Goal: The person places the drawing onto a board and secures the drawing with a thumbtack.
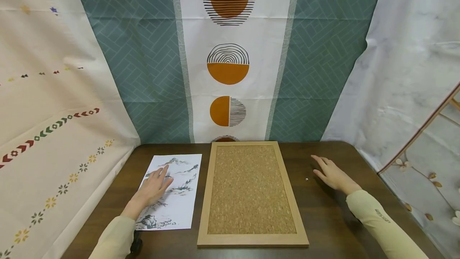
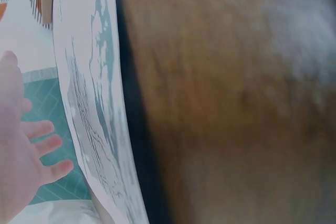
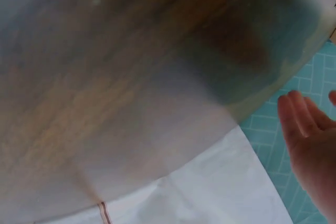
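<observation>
Brown tabletop [image 1: 320, 219] lies beneath relaxed, uncurled hands [image 1: 335, 176], the left [image 1: 152, 187] apparently just above paper [image 1: 182, 203].

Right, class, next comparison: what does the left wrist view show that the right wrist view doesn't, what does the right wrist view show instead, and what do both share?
Left wrist only: the printed paper, and the person's left grip, its fingers apart and holding nothing.

Right wrist only: the right grip, also holding nothing, and a thin reddish line at the bottom edge.

Both: the brown tabletop, blurred in each, and part of the teal cloth.
</observation>
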A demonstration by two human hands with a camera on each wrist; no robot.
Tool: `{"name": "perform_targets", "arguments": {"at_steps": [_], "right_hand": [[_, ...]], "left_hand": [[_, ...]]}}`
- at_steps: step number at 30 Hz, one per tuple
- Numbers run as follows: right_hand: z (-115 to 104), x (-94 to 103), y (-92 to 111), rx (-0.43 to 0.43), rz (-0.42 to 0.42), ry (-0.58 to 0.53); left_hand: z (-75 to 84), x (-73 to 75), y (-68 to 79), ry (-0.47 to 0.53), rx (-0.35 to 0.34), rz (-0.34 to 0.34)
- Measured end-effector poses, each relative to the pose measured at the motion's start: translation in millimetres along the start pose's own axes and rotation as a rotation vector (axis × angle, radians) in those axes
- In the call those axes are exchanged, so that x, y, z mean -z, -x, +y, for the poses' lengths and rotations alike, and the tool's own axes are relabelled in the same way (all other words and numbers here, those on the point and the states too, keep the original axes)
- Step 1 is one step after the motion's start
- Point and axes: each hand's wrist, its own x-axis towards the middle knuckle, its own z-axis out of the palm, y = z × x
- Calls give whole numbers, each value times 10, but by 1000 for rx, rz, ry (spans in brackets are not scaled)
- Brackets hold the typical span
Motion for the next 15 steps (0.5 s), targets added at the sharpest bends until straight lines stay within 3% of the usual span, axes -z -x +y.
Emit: {"name": "perform_targets", "arguments": {"at_steps": [6,15], "right_hand": [[-40,-13,-32,26,9,-1],[-46,-12,-73,52,38,-77]], "left_hand": [[-63,3,25,4,28,-16],[-140,3,39,31,54,18]]}}
